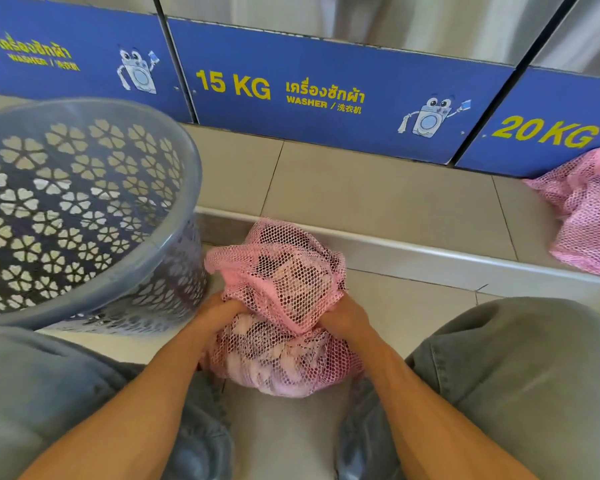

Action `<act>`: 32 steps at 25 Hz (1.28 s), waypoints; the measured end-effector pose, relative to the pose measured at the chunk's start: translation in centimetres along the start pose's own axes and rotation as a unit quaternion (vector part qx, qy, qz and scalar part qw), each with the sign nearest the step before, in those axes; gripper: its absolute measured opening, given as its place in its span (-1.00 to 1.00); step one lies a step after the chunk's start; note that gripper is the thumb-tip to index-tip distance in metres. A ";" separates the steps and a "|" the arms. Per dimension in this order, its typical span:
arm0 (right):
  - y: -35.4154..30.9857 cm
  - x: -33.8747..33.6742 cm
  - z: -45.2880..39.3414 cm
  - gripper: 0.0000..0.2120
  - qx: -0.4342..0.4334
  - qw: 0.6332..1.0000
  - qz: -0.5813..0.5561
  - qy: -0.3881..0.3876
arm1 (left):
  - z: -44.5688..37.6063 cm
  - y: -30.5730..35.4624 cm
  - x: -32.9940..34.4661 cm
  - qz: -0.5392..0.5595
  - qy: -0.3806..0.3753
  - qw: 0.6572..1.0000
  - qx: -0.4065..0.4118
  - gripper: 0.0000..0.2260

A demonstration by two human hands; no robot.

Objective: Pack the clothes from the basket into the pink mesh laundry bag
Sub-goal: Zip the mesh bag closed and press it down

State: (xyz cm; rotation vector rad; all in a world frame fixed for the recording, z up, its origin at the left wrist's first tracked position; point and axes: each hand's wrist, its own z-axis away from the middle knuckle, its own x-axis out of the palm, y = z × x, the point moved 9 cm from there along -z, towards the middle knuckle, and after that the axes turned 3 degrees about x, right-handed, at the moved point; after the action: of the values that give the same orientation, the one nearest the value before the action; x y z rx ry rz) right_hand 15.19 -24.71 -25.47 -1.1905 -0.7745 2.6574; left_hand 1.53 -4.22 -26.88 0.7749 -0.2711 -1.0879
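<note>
A pink mesh laundry bag stuffed with pale and dark clothes sits on the tiled floor between my knees. My left hand grips the bag's gathered mesh on its left side. My right hand clutches the mesh on the right side, near the bag's neck. The loose top of the bag flops away from me. A grey-blue plastic basket with flower-shaped holes stands tilted at the left, its rim touching the bag; I see no clothes inside it.
A second filled pink mesh bag lies on the raised tiled step at the right, against blue washer panels marked 15 KG and 20 KG. A metal-edged step runs behind the bag. My jeans-clad knees flank it.
</note>
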 end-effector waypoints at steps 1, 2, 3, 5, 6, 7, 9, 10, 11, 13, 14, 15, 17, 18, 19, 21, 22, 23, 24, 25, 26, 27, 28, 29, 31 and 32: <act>-0.6 -1.5 0.9 -0.77 0.000 0.999 -0.034 0.024 | 0.2 0.2 0.2 0.054 -0.005 0.999 -0.007 -0.22; -0.9 -3.0 1.9 -0.82 0.009 0.997 -0.065 0.042 | 0.5 0.7 0.6 0.101 -0.011 0.995 -0.007 -0.26; -1.2 -4.5 2.8 -0.80 0.017 0.994 -0.091 0.056 | 1.3 1.8 1.3 0.138 -0.016 0.990 0.000 -0.36; -2.2 -7.8 5.1 -0.71 0.013 0.988 -0.126 0.084 | 3.4 4.9 2.5 0.181 -0.025 0.983 0.017 -0.66; -2.5 -9.7 6.3 -0.69 0.005 0.984 -0.149 0.100 | 4.0 6.9 2.9 0.189 -0.029 0.981 0.033 -0.77; -2.7 -11.4 7.2 -0.70 -0.004 0.978 -0.172 0.117 | 4.5 9.0 3.0 0.194 -0.029 0.979 0.058 -0.80; -3.5 -15.2 8.9 -0.69 -0.029 0.966 -0.206 0.153 | 5.3 14.0 2.7 0.195 -0.013 0.974 0.111 -0.60; -3.9 -17.1 9.3 -0.67 -0.042 0.959 -0.224 0.169 | 5.9 16.5 2.9 0.197 -0.015 0.971 0.131 -0.54; -4.4 -19.4 9.3 -0.66 -0.053 0.952 -0.240 0.181 | 6.3 19.1 3.1 0.206 -0.015 0.966 0.154 -0.55; -5.8 -23.9 8.4 -0.76 -0.067 0.946 -0.252 0.194 | 6.8 23.7 3.7 0.216 -0.012 0.958 0.186 -0.63; -6.5 -26.1 7.5 -0.79 -0.071 0.944 -0.259 0.193 | 6.6 25.9 4.1 0.221 -0.018 0.955 0.197 -0.73; -7.2 -28.2 6.3 -0.80 -0.074 0.942 -0.265 0.190 | 6.2 27.9 4.7 0.222 -0.033 0.953 0.202 -0.81; -8.1 -32.0 2.6 -0.84 -0.076 0.945 -0.257 0.189 | 3.9 31.1 5.9 0.219 -0.060 0.955 0.189 -0.71; -8.2 -33.3 0.4 -0.84 -0.069 0.948 -0.241 0.195 | 2.5 32.2 6.1 0.215 -0.055 0.957 0.187 -0.59; -8.0 -34.2 -1.8 -0.79 -0.057 0.953 -0.215 0.207 | 0.9 33.2 5.9 0.211 -0.030 0.957 0.196 -0.54; -6.1 -34.2 -6.3 -0.57 -0.007 0.960 -0.154 0.234 | -1.9 34.1 5.6 0.149 0.042 0.960 0.233 -0.61; -5.0 -33.1 -8.3 -0.47 0.016 0.963 -0.139 0.231 | -3.0 33.9 5.7 0.071 0.063 0.962 0.256 -0.65; -3.9 -31.7 -9.8 -0.40 0.032 0.969 -0.116 0.218 | -4.1 33.4 6.2 -0.035 0.065 0.958 0.276 -0.62; -3.1 -30.2 -11.2 -0.35 0.037 0.975 -0.082 0.201 | -5.2 32.6 6.9 -0.140 0.045 0.947 0.287 -0.52; -2.8 -29.1 -11.9 -0.32 0.040 0.981 -0.040 0.187 | -6.0 31.3 7.5 -0.213 0.011 0.936 0.279 -0.38; -2.9 -28.6 -12.1 -0.30 0.039 0.982 -0.003 0.184 | -6.9 29.8 7.6 -0.257 -0.015 0.931 0.257 -0.27; -3.1 -28.6 -12.1 -0.29 0.040 0.980 0.022 0.192 | -7.7 28.9 7.4 -0.277 -0.026 0.928 0.247 -0.19; -3.4 -29.0 -12.0 -0.29 0.040 0.976 0.040 0.210 | -7.9 28.4 7.3 -0.290 -0.030 0.925 0.245 -0.15; -4.0 -29.6 -11.3 -0.31 0.034 0.972 0.051 0.228 | -8.0 28.2 7.3 -0.299 -0.031 0.921 0.248 -0.13; -5.5 -30.3 -10.2 -0.33 0.015 0.971 0.076 0.226 | -8.1 28.3 6.8 -0.312 -0.016 0.914 0.259 -0.12; -6.3 -29.9 -9.7 -0.28 0.001 0.977 0.092 0.192 | -8.0 28.4 6.4 -0.317 -0.003 0.911 0.262 -0.14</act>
State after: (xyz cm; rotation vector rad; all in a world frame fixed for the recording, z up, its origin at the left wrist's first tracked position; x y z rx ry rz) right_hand 42.04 -24.84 -7.93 -1.7797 -0.6204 2.4342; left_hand 28.52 0.42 -14.26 1.4021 -0.3334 -1.6615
